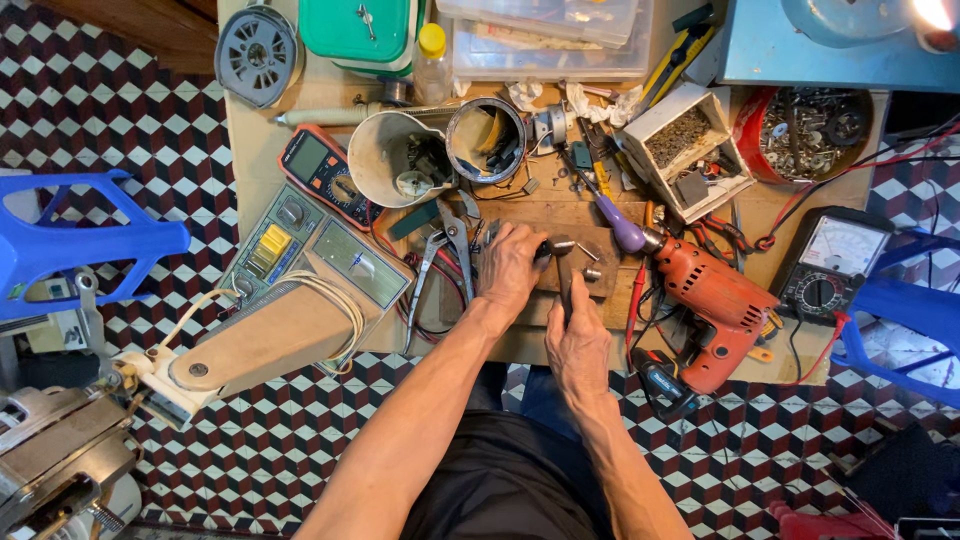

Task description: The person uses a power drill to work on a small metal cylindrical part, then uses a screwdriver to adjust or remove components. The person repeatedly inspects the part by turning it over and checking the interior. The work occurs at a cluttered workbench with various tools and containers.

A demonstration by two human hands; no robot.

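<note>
From the head camera, the left hand pressed down on a small metal part atop a wooden block near the bench's front edge. The right hand was closed around a hammer, its head just beside that part. An orange drill lay right; pliers left.

small part under left hand hidden by fingers; kind not told. hammer handle covered by right hand. green box at 12 o'clock cut by top edge. motor at 8 o'clock cut by left edge.
</note>
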